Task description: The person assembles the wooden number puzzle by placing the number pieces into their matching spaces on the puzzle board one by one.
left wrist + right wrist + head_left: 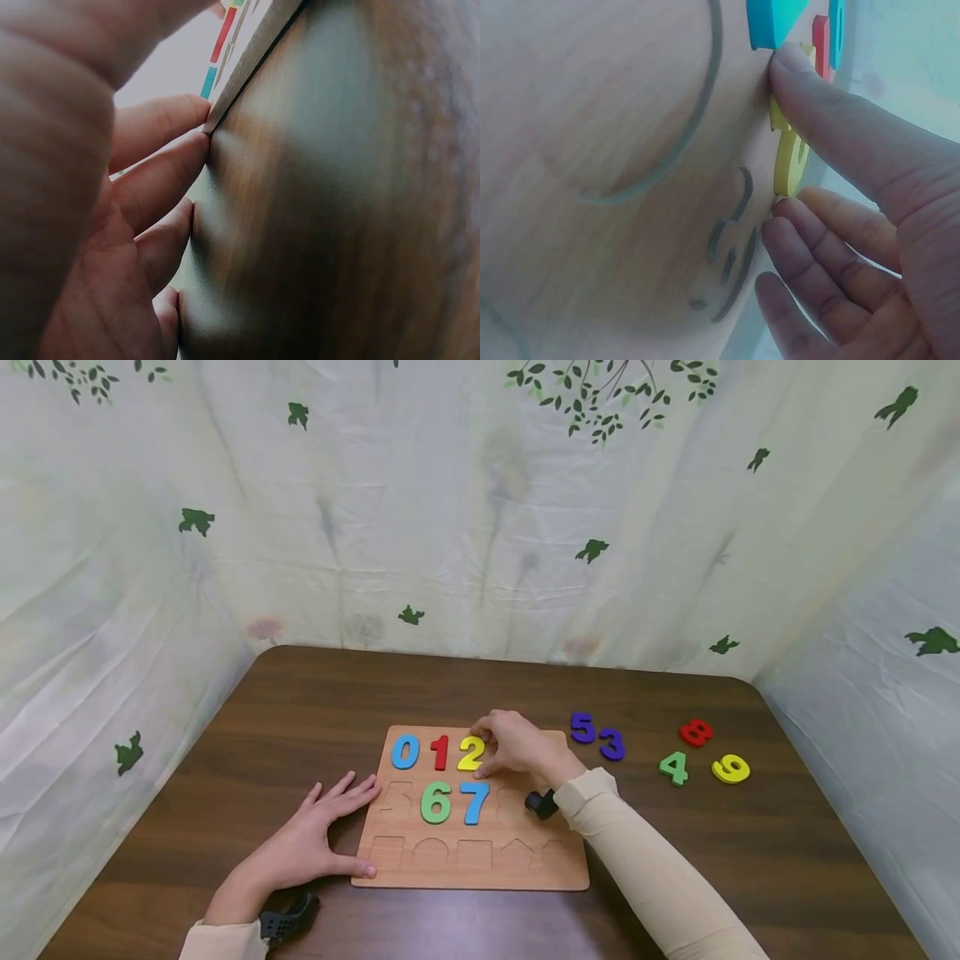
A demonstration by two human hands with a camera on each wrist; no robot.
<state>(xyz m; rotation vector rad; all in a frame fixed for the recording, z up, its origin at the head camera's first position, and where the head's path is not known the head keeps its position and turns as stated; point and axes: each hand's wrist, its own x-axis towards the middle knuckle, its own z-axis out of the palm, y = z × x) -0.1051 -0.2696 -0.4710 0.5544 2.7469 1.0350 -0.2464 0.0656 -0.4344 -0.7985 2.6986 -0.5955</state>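
A wooden number puzzle board (480,878) lies on the table. My left hand (318,835) rests at its left side, fingers spread, the thumb over the lower left corner; in the left wrist view the fingertips (196,112) meet the board's edge. At the top row, my right hand (517,747) pinches the yellow number 2 (470,755) between thumb and fingers, with the other fingers held off to the side. Left of it sit the red 1 (439,752) and the blue 0 (406,752). Below are the green 6 (436,802) and the blue 7 (474,802).
Right of the board lie loose numbers: purple 5 (582,727), purple 3 (612,744), green 4 (674,768), red 8 (696,732) and a yellow piece (731,769) shaped like 9 or 6. A leaf-patterned curtain (450,527) surrounds the dark wooden table (337,693).
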